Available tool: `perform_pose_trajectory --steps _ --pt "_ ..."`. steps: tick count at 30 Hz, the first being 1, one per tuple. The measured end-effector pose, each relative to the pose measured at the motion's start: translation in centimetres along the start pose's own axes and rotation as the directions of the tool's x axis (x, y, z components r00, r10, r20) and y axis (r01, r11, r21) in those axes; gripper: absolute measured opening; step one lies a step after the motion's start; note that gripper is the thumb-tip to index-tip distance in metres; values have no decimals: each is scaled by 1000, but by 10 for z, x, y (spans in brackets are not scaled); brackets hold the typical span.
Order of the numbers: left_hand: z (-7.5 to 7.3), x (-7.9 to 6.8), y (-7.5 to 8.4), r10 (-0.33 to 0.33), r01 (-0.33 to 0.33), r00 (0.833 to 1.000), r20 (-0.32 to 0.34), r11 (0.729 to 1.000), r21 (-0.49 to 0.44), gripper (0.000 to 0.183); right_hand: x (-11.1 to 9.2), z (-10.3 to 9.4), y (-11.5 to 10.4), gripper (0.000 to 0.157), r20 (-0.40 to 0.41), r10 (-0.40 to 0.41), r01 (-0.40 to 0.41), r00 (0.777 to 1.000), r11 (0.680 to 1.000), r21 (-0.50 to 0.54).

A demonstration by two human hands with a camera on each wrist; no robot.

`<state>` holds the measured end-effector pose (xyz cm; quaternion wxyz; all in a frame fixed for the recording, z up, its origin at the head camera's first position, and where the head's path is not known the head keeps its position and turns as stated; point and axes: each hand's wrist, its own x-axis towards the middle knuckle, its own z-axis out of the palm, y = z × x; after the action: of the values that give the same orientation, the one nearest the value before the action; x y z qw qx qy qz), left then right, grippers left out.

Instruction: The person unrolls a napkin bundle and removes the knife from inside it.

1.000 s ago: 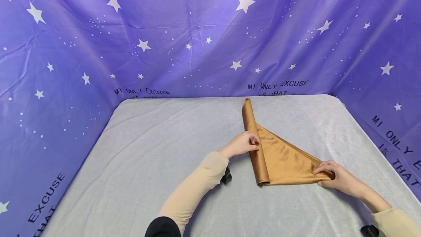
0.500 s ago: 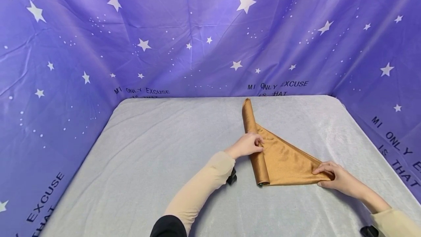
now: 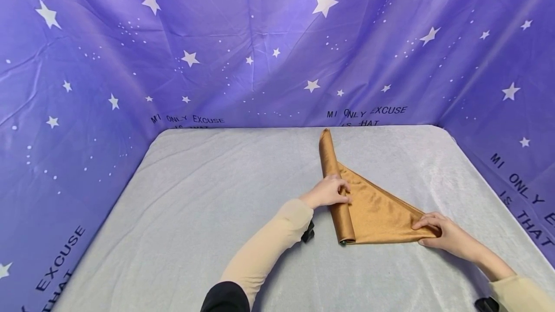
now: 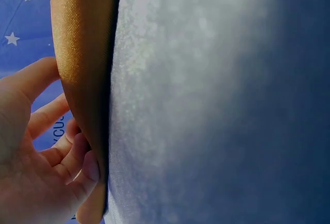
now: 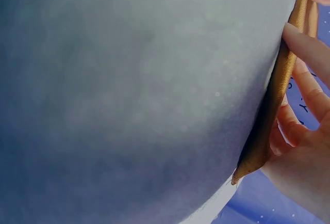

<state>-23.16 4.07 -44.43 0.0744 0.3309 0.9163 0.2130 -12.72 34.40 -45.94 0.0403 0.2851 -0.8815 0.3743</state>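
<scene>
A golden-brown satiny cloth point(image 3: 381, 211) lies on the table, its left part wound into a long roll point(image 3: 344, 223) and its right part flat, narrowing to a corner. My left hand point(image 3: 324, 192) lies across the middle of the roll, fingers loosely bent over its right side. In the left wrist view, the fingertips touch the roll point(image 4: 85, 38). My right hand point(image 3: 453, 237) pinches the cloth's right corner, thumb at the near edge and fingers on top. The right wrist view shows the thumb against the cloth edge point(image 5: 281, 79). Whatever lies inside the roll is mostly hidden.
Pale grey fabric covers the table point(image 3: 195, 206). A purple curtain point(image 3: 260, 23) with white stars and black lettering surrounds its back and sides. The roll's far end lies close to the table's back edge.
My left hand has slid slightly right across the roll, so its fingertips reach further past the right side. The roll, the cloth and my right hand have stayed put.
</scene>
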Motion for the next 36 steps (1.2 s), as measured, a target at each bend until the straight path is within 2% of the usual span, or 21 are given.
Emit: perform_pose_trajectory --steps 8,15,19,30,36 --pt "0 2 0 1 -5 999 50 998 66 29 0 0 0 36 -1 2 -2 1000 1000 -2" --pt "-5 4 -1 -4 0 993 118 999 36 29 0 0 0 36 -3 6 -6 1000 1000 1" --pt "-6 5 -1 -6 -1 990 144 999 50 28 0 0 0 37 -4 11 -11 1000 1000 1" --pt "-7 8 0 -34 17 985 170 995 101 26 0 0 -1 37 -8 7 -7 1000 1000 -6" --pt "-7 7 -1 -33 21 985 167 997 75 27 1 1 -3 38 -14 4 -4 1000 1000 -6"
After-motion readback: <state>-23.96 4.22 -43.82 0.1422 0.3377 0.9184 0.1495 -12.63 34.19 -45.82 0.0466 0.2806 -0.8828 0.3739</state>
